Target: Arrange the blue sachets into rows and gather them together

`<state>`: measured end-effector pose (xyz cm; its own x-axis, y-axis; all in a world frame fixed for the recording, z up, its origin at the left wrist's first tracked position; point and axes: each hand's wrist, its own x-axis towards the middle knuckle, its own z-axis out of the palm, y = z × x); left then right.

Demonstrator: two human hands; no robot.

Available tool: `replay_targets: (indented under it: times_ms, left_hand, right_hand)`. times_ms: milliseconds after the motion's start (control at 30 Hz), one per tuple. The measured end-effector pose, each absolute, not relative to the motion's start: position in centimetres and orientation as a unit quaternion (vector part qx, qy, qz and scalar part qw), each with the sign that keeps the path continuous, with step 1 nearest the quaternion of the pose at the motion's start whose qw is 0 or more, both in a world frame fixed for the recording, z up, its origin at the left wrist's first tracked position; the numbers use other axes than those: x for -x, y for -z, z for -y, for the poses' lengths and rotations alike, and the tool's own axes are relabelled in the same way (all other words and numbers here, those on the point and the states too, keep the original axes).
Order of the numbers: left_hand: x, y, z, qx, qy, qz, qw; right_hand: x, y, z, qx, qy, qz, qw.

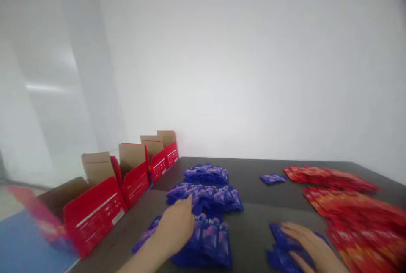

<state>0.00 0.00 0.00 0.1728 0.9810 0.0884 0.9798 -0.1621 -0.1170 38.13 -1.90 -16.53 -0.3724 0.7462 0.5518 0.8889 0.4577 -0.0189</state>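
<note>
The left hand (176,224) lies palm-down with fingers spread loosely on a stack of blue sachets (207,239) near the front edge of the dark table (253,205), its fingertips reaching the next blue pile (206,197) behind; it presses rather than grips. The right hand (312,245) rests flat and open on a smaller heap of blue packets (282,249) toward the front right, nothing pinched in its grip that I can make out (the picture is blurred). A third blue pile (206,173) sits farther back, and a lone blue sachet (272,178) lies apart toward the far edge. Rows of red sachets (349,201) spread along the right edge. Along the left edge stands a line of open red cartons (133,182), flaps raised.
</note>
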Motion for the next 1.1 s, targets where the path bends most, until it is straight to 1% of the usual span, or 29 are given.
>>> replay_targets:
  times_ms: [133,300,533,633,700,767,833,967,1033,1100]
  left_hand:
    - [2.2,1.4,-0.4,0.743,-0.025,0.661,0.105]
    - [2.9,3.7,-1.4,0.748,-0.052,0.657,0.081]
    - [2.5,4.5,-2.8,0.748,-0.022,0.661,0.043]
    - [2.6,5.2,-3.0,0.749,-0.002,0.653,0.109]
    - [2.2,5.4,-3.0,0.760,0.038,0.628,0.163]
    - [1.1,5.4,-2.6,0.802,0.085,0.568,0.162]
    - [-1.0,5.6,-1.9,0.864,0.101,0.484,0.089]
    - [-6.9,7.8,0.0,0.919,0.097,0.358,-0.131]
    - [-9.9,9.6,0.3,0.889,0.153,0.350,-0.252]
    - [-12.5,11.3,0.3,0.815,0.232,0.353,-0.397]
  right_hand:
    - [-35.9,16.3,2.7,0.540,0.084,0.809,0.216]
    - [-34.8,14.6,3.9,0.599,-0.016,0.782,0.171]
    - [-34.6,12.2,4.9,0.625,-0.080,0.767,0.119]
    - [-34.0,11.0,5.6,0.625,-0.079,0.767,0.121]
    - [-33.5,10.5,5.9,0.617,-0.065,0.773,0.133]
    - [-32.9,10.5,6.1,0.608,-0.039,0.778,0.151]
    - [-32.5,10.7,5.9,0.600,-0.008,0.781,0.174]
    - [-32.5,10.9,5.4,0.588,0.022,0.785,0.193]
    - [-32.9,10.6,5.4,0.567,0.012,0.784,0.253]
    - [-33.3,10.1,5.6,0.540,-0.026,0.757,0.367]
